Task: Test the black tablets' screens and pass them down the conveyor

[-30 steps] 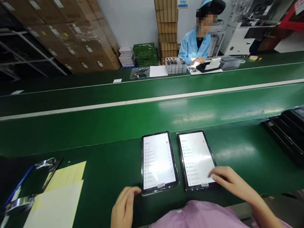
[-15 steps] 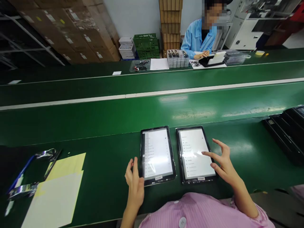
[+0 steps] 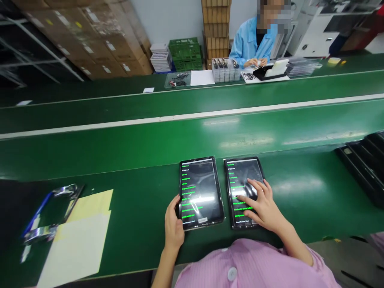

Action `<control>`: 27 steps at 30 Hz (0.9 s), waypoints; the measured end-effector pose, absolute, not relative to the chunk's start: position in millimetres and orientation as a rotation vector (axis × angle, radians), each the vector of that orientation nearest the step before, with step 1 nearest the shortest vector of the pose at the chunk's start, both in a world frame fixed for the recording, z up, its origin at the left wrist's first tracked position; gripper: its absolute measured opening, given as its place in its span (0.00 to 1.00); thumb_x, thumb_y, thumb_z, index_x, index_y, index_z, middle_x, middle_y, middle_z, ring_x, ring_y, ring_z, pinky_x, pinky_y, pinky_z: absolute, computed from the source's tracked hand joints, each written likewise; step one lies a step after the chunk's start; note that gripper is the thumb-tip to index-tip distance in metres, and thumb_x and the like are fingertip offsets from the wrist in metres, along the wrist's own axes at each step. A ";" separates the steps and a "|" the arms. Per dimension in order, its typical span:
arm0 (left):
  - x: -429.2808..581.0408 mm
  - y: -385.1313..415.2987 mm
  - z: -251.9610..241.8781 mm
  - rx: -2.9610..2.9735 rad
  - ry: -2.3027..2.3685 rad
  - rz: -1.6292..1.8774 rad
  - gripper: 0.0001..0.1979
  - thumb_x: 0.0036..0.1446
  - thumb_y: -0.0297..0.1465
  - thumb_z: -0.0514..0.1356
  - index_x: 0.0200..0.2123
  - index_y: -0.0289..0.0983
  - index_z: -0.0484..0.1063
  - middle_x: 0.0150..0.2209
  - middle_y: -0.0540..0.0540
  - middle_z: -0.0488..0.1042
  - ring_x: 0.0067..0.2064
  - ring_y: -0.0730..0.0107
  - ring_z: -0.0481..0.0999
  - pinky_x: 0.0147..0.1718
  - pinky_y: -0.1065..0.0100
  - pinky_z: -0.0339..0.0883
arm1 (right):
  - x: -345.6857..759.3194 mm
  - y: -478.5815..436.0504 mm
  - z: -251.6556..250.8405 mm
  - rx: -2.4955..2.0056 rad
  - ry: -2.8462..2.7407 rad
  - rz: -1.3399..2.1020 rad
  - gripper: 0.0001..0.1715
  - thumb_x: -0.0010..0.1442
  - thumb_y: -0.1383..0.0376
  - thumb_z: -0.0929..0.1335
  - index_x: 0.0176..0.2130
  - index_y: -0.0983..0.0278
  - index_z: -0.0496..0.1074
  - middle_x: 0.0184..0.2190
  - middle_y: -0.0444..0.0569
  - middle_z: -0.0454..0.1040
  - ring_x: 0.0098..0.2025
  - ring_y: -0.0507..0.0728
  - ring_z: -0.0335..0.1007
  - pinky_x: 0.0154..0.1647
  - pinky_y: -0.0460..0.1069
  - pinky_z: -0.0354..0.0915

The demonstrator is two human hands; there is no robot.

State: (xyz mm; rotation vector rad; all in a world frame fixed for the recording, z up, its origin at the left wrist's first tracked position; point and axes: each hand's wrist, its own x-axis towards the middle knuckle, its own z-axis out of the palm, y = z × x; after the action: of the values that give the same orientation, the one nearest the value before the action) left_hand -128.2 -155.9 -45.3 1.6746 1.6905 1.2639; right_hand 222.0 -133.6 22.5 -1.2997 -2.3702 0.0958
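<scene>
Two black tablets lie side by side on the green bench, their dark screens listing lines of mostly green text. Beside the left tablet [image 3: 199, 192], my left hand [image 3: 174, 226] rests against its left edge, fingers extended and thumb near the lower corner; it is open and not wrapped round the tablet. My right hand [image 3: 264, 206] is spread over the right tablet [image 3: 243, 166], with the index fingertip at the screen's left-middle part. This hand is open and covers part of the lower right screen. A small white label shows at the bottom of each tablet.
Yellow and white paper sheets [image 3: 81, 240] lie at left beside a blue pen [image 3: 37, 214] and metal clips. Stacked black devices [image 3: 360, 168] stand at right. Across the raised green divider, a co-worker in blue [image 3: 240, 42] handles something beside trays of parts [image 3: 225, 70].
Both screens have switched from white list pages to black pages with green text. My right hand has moved left over the right tablet, and my left hand has come against the left tablet's edge.
</scene>
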 end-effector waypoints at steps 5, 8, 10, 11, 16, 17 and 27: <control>-127.8 -155.7 -42.6 1.882 1.726 1.137 0.39 0.64 0.59 0.37 0.60 0.39 0.66 0.60 0.35 0.67 0.60 0.49 0.68 0.58 0.49 0.61 | 225.6 -130.1 16.1 -1.292 -2.381 0.074 0.24 0.71 0.49 0.58 0.54 0.53 0.75 0.67 0.57 0.48 0.63 0.73 0.52 0.63 0.74 0.48; -126.4 -156.2 -40.5 1.887 1.728 1.106 0.39 0.64 0.59 0.37 0.61 0.40 0.66 0.61 0.35 0.66 0.60 0.48 0.68 0.57 0.49 0.62 | 231.0 -129.0 14.9 -1.290 -2.314 0.060 0.26 0.71 0.48 0.55 0.55 0.52 0.73 0.66 0.56 0.50 0.63 0.73 0.52 0.62 0.75 0.46; -126.2 -156.6 -41.8 1.830 1.719 1.175 0.40 0.63 0.60 0.37 0.65 0.39 0.60 0.61 0.34 0.66 0.58 0.48 0.69 0.54 0.50 0.64 | 236.4 -128.3 16.2 -1.285 -2.230 0.069 0.31 0.72 0.46 0.51 0.58 0.55 0.68 0.64 0.59 0.51 0.63 0.72 0.52 0.63 0.75 0.46; -126.3 -156.6 -42.8 1.797 1.717 1.202 0.41 0.63 0.60 0.37 0.66 0.38 0.57 0.60 0.33 0.66 0.57 0.49 0.70 0.52 0.50 0.65 | 239.3 -127.7 17.0 -1.295 -2.193 0.082 0.33 0.72 0.46 0.49 0.59 0.57 0.66 0.63 0.60 0.53 0.63 0.72 0.52 0.63 0.74 0.46; -128.3 -152.5 -43.0 1.642 1.723 1.245 0.39 0.64 0.58 0.36 0.65 0.39 0.58 0.60 0.34 0.67 0.53 0.51 0.73 0.48 0.53 0.67 | 246.1 -122.8 15.2 -1.409 -2.180 0.062 0.33 0.72 0.46 0.49 0.57 0.60 0.65 0.60 0.61 0.57 0.60 0.71 0.56 0.63 0.73 0.47; -128.9 -150.9 -41.1 1.635 1.715 1.237 0.38 0.65 0.57 0.36 0.65 0.39 0.59 0.60 0.35 0.67 0.53 0.52 0.73 0.49 0.53 0.67 | 245.2 -122.1 13.9 -1.419 -2.198 0.051 0.32 0.72 0.46 0.49 0.57 0.60 0.65 0.60 0.61 0.57 0.59 0.70 0.56 0.63 0.73 0.47; -129.9 -140.9 -17.9 1.953 1.732 0.773 0.34 0.68 0.52 0.37 0.70 0.43 0.49 0.65 0.37 0.61 0.65 0.51 0.62 0.62 0.43 0.57 | 239.0 -121.8 16.1 -1.460 -2.292 -0.012 0.34 0.72 0.47 0.49 0.58 0.60 0.68 0.61 0.62 0.55 0.60 0.69 0.54 0.63 0.72 0.47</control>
State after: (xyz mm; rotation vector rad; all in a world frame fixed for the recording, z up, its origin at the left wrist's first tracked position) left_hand -129.9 -140.9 -17.9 1.9534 1.7322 0.7727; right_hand 239.0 -121.8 16.1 -1.4604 -2.2921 -0.0119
